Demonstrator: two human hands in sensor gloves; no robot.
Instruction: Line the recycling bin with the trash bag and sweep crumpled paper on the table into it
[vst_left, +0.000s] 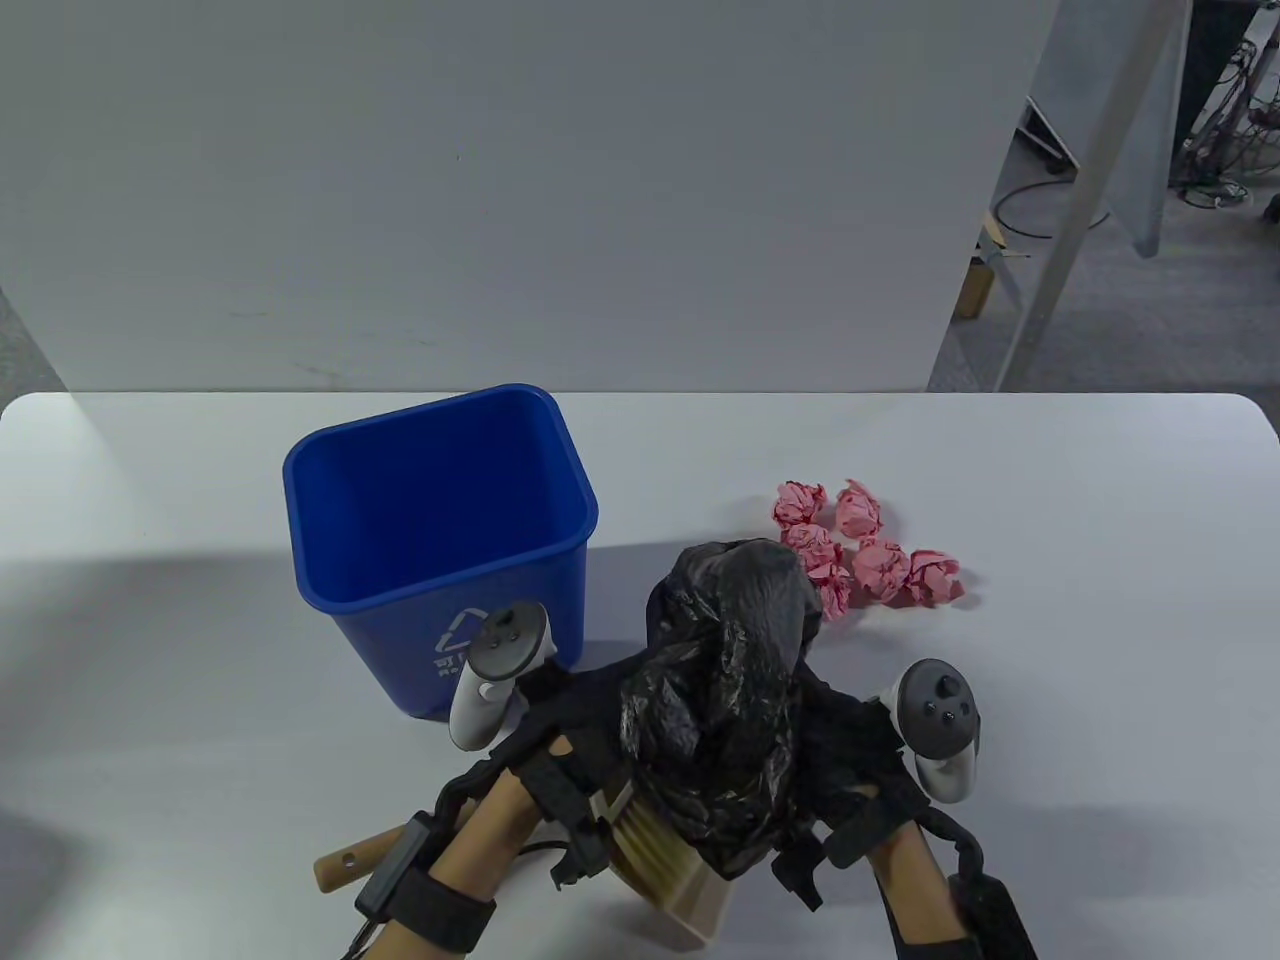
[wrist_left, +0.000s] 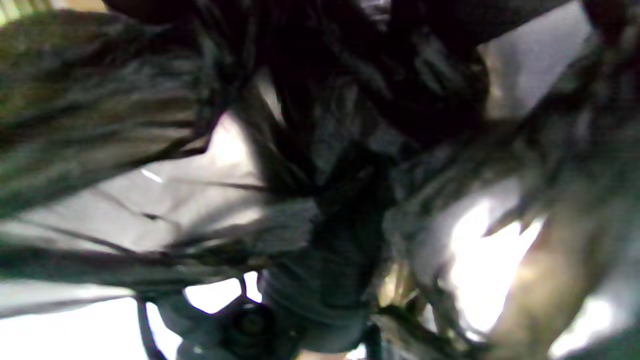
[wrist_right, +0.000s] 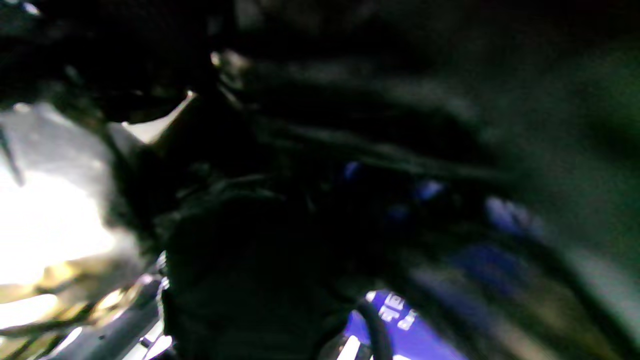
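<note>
A blue recycling bin (vst_left: 440, 500) stands upright and unlined at the table's centre left. Its white lettering shows low in the dark right wrist view (wrist_right: 400, 320). Both hands hold a crumpled black trash bag (vst_left: 720, 680) up in front of me, just right of the bin. My left hand (vst_left: 570, 720) grips the bag's left side and my right hand (vst_left: 850, 740) grips its right side; the fingers are buried in the plastic. Blurred bag film (wrist_left: 320, 175) fills the left wrist view. Several pink crumpled paper balls (vst_left: 860, 550) lie on the table behind the bag, to the right.
A hand brush (vst_left: 660, 860) with pale bristles and a wooden handle (vst_left: 350, 862) lies on the table's front edge under my wrists. A white wall panel (vst_left: 500, 200) rises behind the table. Floor and cables show at the far right.
</note>
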